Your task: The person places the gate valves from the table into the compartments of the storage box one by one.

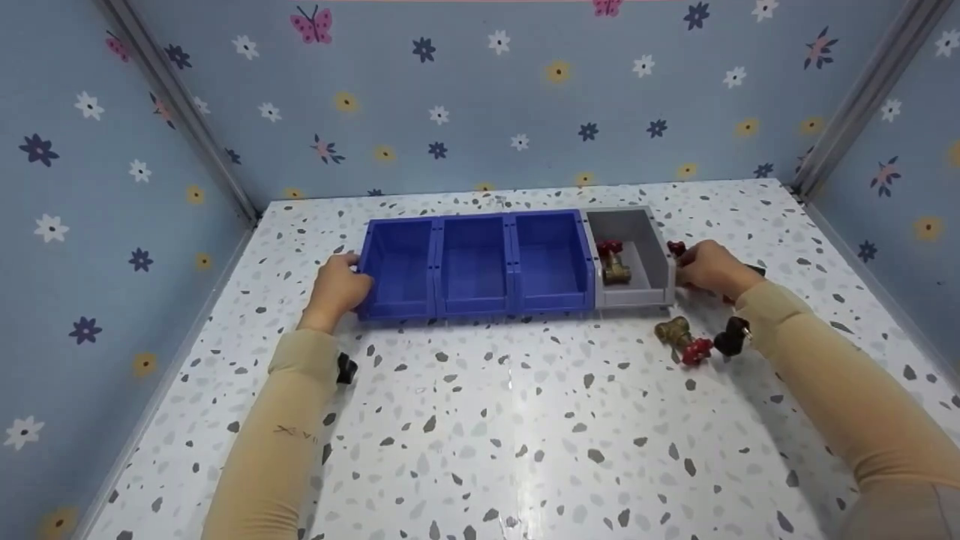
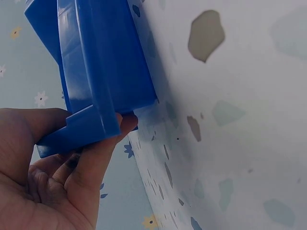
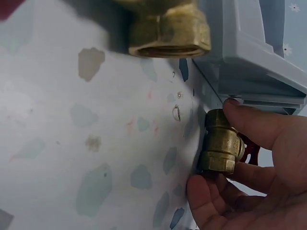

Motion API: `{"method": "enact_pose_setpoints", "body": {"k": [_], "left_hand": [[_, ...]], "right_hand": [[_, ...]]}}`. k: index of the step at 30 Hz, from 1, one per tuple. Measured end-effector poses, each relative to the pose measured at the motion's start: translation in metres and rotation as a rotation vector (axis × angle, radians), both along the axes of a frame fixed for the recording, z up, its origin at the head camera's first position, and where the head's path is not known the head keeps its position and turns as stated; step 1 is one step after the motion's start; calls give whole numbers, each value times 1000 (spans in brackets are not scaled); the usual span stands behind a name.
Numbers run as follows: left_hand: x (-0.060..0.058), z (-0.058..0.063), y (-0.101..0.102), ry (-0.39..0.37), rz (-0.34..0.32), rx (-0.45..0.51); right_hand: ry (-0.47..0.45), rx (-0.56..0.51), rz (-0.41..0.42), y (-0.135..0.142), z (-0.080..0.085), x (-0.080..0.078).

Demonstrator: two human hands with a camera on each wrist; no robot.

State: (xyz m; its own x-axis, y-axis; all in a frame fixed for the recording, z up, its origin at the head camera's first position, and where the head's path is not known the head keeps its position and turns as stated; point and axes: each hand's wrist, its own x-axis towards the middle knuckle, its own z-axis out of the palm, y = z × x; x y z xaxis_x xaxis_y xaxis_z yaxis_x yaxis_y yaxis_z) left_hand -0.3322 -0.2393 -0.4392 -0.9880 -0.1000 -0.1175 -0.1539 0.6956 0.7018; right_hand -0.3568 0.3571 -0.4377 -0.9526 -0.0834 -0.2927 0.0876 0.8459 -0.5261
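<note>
Three blue bins stand in a row with a grey bin (image 1: 672, 296) at the right end. My left hand (image 1: 337, 289) holds the side edge of the leftmost blue bin (image 1: 399, 309), thumb on one side and fingers underneath in the left wrist view (image 2: 79, 132). Just right of the grey bin, my right hand (image 1: 716, 268) grips a brass valve (image 3: 220, 143) with a red handwheel (image 1: 676, 247), the thumb at one end of its body. A second brass valve (image 1: 616, 270), also red-wheeled, lies inside the grey bin.
On the speckled table (image 1: 510, 420), another brass valve with a red handwheel (image 1: 679, 336) lies in front of the grey bin, close to the right wrist. Something red and dark shows partly behind that wrist. Flower-patterned panels (image 1: 465, 90) enclose the back and sides.
</note>
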Motion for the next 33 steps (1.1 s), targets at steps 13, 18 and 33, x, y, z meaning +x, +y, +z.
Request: {"method": "enact_pose_setpoints", "body": {"k": [13,18,33], "left_hand": [[-1,-1,-1,11,-1,6],[0,-2,-1,18,-1,5],[1,-2,-1,8,-1,16]], "right_hand": [[44,-18,-40,0,-2,1],[80,-25,-46,0,-6,1],[122,-118,-127,5,1,7]]}}
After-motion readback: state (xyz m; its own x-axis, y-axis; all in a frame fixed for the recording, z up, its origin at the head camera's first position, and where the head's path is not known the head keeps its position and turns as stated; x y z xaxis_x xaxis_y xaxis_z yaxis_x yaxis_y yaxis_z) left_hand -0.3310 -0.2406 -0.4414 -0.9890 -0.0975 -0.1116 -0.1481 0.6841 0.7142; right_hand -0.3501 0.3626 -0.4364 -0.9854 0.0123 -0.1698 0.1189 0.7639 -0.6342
